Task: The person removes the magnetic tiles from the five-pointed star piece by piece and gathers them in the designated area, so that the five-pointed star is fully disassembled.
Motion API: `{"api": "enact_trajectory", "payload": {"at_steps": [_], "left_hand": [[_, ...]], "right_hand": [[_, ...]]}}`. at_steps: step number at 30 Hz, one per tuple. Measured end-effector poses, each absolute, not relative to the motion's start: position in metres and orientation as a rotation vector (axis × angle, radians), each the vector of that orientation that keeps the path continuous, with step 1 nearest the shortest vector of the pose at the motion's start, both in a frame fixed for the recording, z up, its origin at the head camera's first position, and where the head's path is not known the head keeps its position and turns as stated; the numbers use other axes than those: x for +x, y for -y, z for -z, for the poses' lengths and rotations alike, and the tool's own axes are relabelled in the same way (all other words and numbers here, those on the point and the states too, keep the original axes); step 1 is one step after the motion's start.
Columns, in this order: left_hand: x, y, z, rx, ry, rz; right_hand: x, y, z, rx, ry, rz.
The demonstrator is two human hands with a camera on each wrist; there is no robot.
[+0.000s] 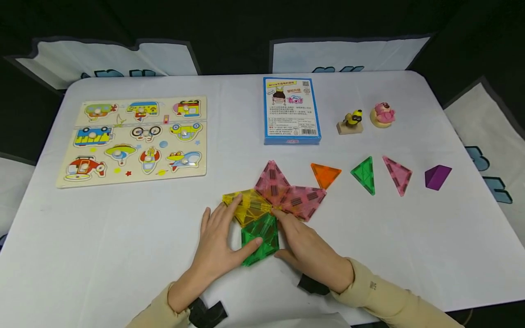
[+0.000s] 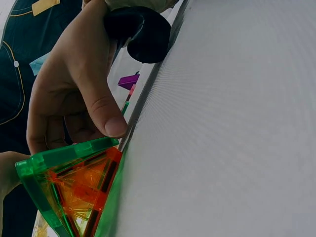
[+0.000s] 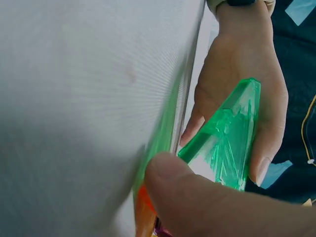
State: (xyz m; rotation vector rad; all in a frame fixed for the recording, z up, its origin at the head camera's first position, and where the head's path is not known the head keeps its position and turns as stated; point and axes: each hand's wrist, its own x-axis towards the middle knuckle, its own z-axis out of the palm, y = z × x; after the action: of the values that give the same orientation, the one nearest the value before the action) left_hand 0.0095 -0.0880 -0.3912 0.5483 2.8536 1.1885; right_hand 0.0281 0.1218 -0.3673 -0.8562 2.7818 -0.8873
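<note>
Four see-through magnetic tile shapes meet at their points: a yellow one (image 1: 250, 207), two pink ones (image 1: 272, 184) and a green one (image 1: 262, 237). My left hand (image 1: 219, 243) is spread over the left side, its fingers on the yellow shape and its thumb on top of the green one. From the right, my right hand (image 1: 309, 246) reaches its fingers to the middle point, with its thumb by the green shape's lower right corner. In the left wrist view an orange tile (image 2: 84, 190) shows through the green frame (image 2: 64, 155).
Beyond the tiles lie an orange triangle (image 1: 326, 175), a green triangle (image 1: 364, 175), a pink triangle (image 1: 398, 175) and a purple wedge (image 1: 437, 177). A blue box (image 1: 292, 111) and two figurines (image 1: 352, 119) stand behind. At left lies a wooden vehicle puzzle (image 1: 133, 141).
</note>
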Motion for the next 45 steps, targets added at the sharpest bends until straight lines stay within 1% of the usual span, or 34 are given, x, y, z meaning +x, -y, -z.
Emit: {"api": "enact_trajectory", "payload": {"at_steps": [9, 19, 22, 25, 31, 34, 39, 42, 45], "left_hand": [[0.01, 0.086, 0.391, 0.521, -2.855, -1.189], [0.009, 0.085, 0.391, 0.506, -2.842, -1.161], [0.009, 0.086, 0.391, 0.503, -2.836, -1.154], [0.009, 0.086, 0.391, 0.505, -2.836, -1.15], [0.009, 0.087, 0.391, 0.502, -2.84, -1.156], [0.009, 0.088, 0.39, 0.501, -2.84, -1.149], [0.009, 0.088, 0.391, 0.509, -2.84, -1.148], [0.008, 0.087, 0.391, 0.519, -2.84, -1.153], [0.009, 0.089, 0.391, 0.517, -2.849, -1.149]], "right_hand": [[0.027, -0.126, 0.37, -0.902, -2.763, 0.944], [0.021, -0.142, 0.376, -1.019, -2.476, 1.403], [0.022, -0.156, 0.372, -0.954, -2.335, 1.513], [0.024, -0.181, 0.364, -0.813, -2.251, 1.65], [0.032, -0.262, 0.348, -0.483, -2.248, 1.901], [0.037, -0.307, 0.347, -0.303, -2.475, 1.767], [0.041, -0.361, 0.351, 0.069, -2.824, 1.101], [0.04, -0.378, 0.353, 0.166, -2.827, 0.821], [0.035, -0.384, 0.356, 0.172, -2.825, 0.718]]}}
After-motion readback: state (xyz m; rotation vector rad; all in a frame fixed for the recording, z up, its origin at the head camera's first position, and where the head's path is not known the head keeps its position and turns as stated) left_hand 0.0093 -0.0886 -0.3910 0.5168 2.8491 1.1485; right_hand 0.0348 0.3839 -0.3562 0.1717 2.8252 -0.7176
